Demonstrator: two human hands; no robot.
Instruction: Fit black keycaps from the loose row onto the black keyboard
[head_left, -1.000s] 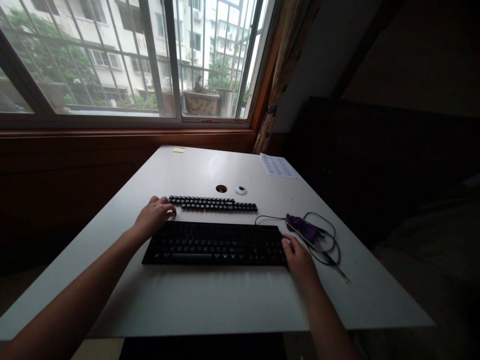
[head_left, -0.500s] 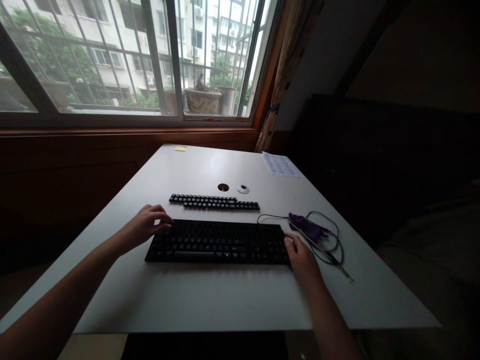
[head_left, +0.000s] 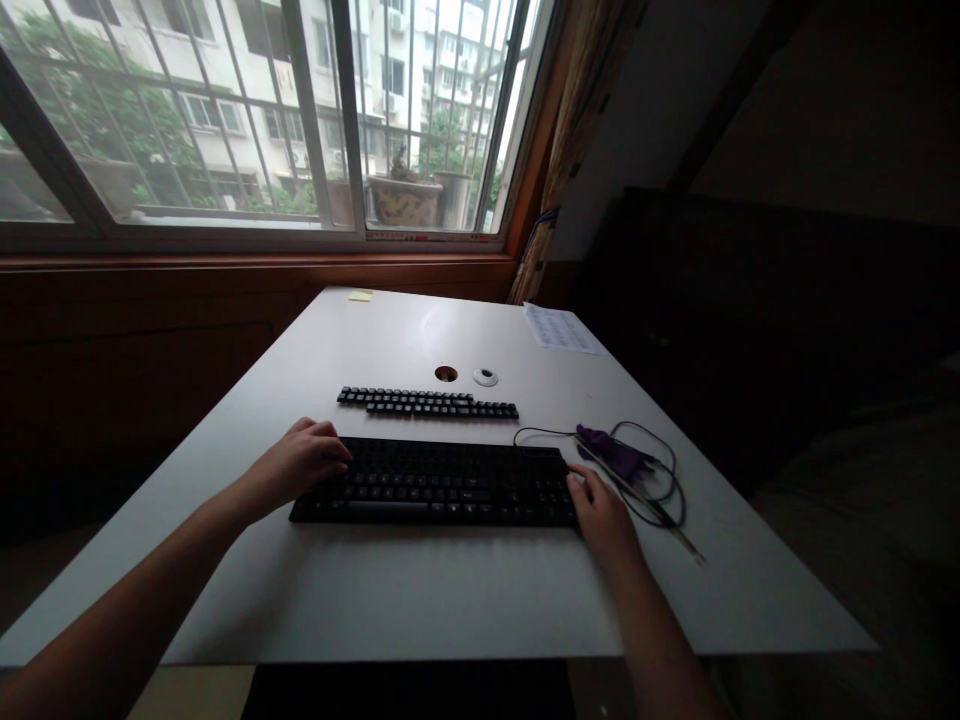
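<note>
Your left hand (head_left: 304, 460) is at the back left corner of the black keyboard (head_left: 435, 490), its fingers bent and drawn together; you can't tell from here whether a key is pinched between the fingertips. Your right hand (head_left: 604, 515) lies against the keyboard's right end, thumb and forefinger at the edge, and how firmly it grips there can't be told. The keyboard sits flat on the white table (head_left: 390, 590) in front of you, its long side facing you. You can make out keys along its near rows, while the back part is too dark to read. Just behind it, you have two rows of small black keys (head_left: 442, 410) on the table, the nearer row set further to the right. Beyond those are a round hole (head_left: 446, 374) in the tabletop and, beside it, a white ring-shaped cap (head_left: 486, 377). To the right of your keyboard, a thin cable (head_left: 679, 480) loops around a purple cloth (head_left: 611, 455), and a thin stick (head_left: 679, 535) slants toward you. At the far edge you have a yellow note (head_left: 360, 295) on the left and a printed sheet (head_left: 562, 328) on the right
</note>
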